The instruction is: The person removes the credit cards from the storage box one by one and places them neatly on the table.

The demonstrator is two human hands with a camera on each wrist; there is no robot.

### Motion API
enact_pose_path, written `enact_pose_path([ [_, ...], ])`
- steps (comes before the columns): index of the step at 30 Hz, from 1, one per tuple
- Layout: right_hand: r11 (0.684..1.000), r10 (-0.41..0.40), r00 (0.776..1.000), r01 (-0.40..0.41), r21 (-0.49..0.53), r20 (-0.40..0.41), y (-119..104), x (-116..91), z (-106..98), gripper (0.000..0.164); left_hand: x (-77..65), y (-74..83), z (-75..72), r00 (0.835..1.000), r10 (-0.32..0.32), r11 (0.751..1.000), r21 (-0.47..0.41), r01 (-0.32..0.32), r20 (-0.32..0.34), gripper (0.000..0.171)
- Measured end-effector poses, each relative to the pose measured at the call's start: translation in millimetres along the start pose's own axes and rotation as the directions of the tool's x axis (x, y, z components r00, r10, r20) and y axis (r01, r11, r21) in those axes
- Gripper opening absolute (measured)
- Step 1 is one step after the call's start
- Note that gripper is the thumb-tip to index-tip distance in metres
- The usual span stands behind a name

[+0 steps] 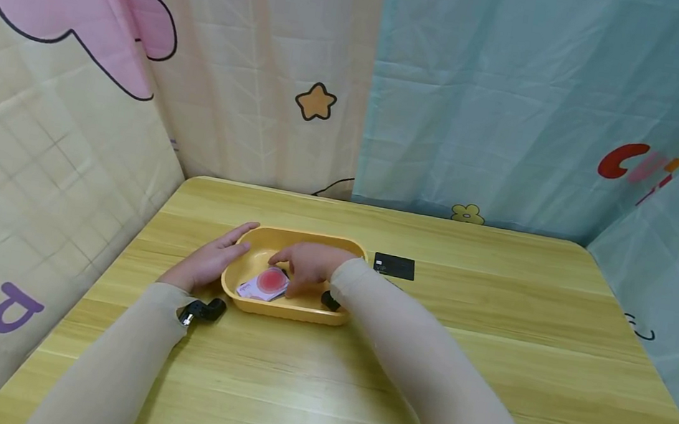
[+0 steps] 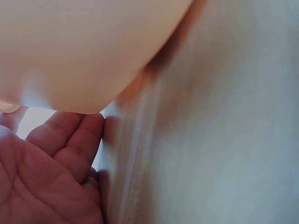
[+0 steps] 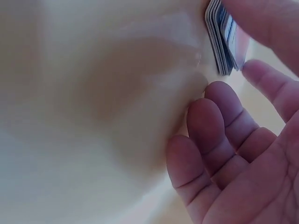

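A yellow oblong plastic basket (image 1: 289,312) sits on the table. My left hand (image 1: 206,264) rests against its left end, fingers straight along the outer wall and the thumb tip over the rim. In the left wrist view, the fingers of the left hand (image 2: 56,163) touch the basket's outside. My right hand (image 1: 309,263) reaches down into the basket, thumb and index finger spread beside a stack of cards (image 1: 264,284). The top card is pale with a red circle. In the right wrist view, the index fingertip touches the stack's (image 3: 219,42) corner; the other fingers bend loosely.
A black card marked VIP (image 1: 393,266) lies flat on the table, right of the basket; my right sleeve partly covers something beside it. A black wrist camera (image 1: 205,310) is strapped at my left wrist. Printed curtains (image 1: 485,102) hang behind the wooden table (image 1: 498,285).
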State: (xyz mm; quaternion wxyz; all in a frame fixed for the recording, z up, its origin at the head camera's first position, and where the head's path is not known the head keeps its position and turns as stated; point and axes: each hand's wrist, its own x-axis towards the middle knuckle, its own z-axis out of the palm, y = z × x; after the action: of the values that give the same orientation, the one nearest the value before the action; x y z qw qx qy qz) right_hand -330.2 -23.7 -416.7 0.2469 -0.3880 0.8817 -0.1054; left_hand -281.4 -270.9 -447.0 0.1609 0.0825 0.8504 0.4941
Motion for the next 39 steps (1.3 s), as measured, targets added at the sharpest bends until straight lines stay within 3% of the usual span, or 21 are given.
enact_pose_path([
  [6,1.0,-0.008,1.0,0.008,0.01,0.001,-3.4,-0.1,0.2,0.054,0.9,-0.3,-0.2,1.0,0.007,1.0,0.0,-0.007,-0.005,0.058],
  [16,1.0,-0.002,1.0,0.002,0.007,-0.011,-3.8,2.8,-0.2,0.048,-0.1,0.0,-0.2,1.0,0.004,1.0,0.013,-0.004,-0.008,0.059],
  [30,1.0,-0.003,1.0,0.003,-0.001,-0.021,-5.8,2.4,-3.7,0.048,-2.3,1.9,0.9,1.0,-0.011,1.0,0.006,0.011,-0.014,0.058],
  [39,0.998,0.01,0.999,-0.007,0.068,-0.036,-5.1,1.3,-4.3,0.052,-2.3,1.8,1.8,1.0,-0.013,1.0,-0.001,0.013,-0.011,0.059],
])
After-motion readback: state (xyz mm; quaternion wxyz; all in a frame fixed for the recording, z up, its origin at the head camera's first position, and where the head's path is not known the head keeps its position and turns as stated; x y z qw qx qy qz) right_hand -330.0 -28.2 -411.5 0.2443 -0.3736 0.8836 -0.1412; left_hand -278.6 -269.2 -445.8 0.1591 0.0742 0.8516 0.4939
